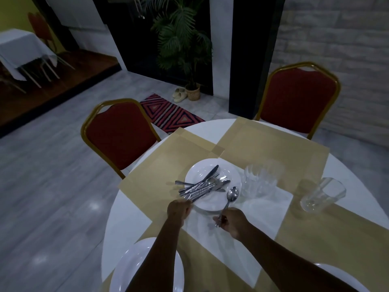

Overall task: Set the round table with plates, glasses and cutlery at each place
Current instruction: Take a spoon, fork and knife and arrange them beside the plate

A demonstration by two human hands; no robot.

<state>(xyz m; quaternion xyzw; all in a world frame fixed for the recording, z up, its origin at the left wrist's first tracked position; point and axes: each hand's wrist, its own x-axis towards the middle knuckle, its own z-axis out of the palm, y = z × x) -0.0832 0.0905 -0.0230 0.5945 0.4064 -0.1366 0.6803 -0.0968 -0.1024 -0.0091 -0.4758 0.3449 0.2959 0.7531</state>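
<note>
Fingers of the right hand (233,223) pinch the lower handle of a spoon (228,199), bowl up and tilted over the near rim of the centre plate stack (196,173). Fingers of the left hand (179,210) curl round the handle ends of the cutlery pile (202,185); which piece they grip I cannot tell.

Worktop (126,207): round, white, tan mats laid across it. Risk: the near mat may drag if a forearm slides over it.

Centre plate stack sits mid-worktop, the pile lying loose across it. Risk: pulling one handle could sweep the crossed knives and forks off the rim, or shift the stack.

Two plates at the near edge, left (147,268) and right (341,279), partly under the arms. Risk: an elbow knock.

Glasses (260,180) stand just beside the stack; a single glass (323,194) further right. Risk: the raised spoon swinging right strikes them.
</note>
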